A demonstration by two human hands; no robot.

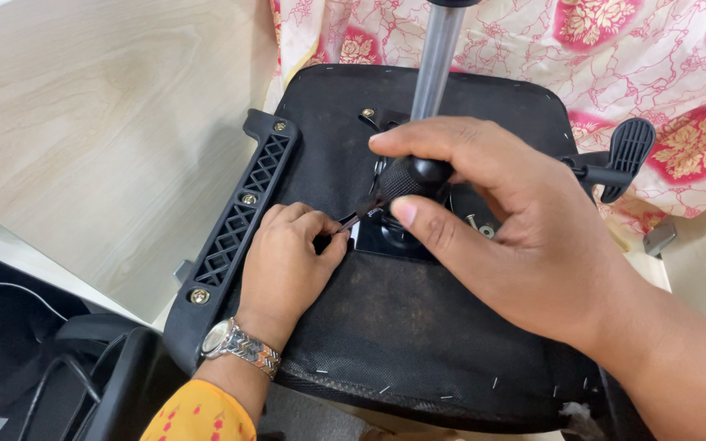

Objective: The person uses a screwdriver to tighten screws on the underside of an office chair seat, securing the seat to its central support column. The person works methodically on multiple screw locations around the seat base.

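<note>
— Screwdriver (394, 186) first, from the head view: where does it sit?

— In the right hand (500, 237), fingers and thumb closed around its black textured handle, over the middle of an upturned chair seat (418, 327). The thin shaft slants down and to the left, toward the black mechanism plate under the hand.

— And the left hand (288, 261)?

— Curled narrow, fingertips pinched together right at the screwdriver's tip – whether they grip a small part there I cannot tell. The hand rests on the seat's black fabric underside, and a metal wristwatch (239, 347) shows on the wrist.

— What lies around them?

— A black plastic armrest bracket (239, 220) with a lattice pattern runs along the seat's left edge, fastened by brass-coloured screws. A grey gas-lift cylinder (435, 57) rises from the mechanism, just behind the right hand. A black adjustment lever (624, 155) sticks out to the right. Behind the seat lies pink floral cloth (655, 65); to the left, a pale wooden surface (83, 122).
</note>
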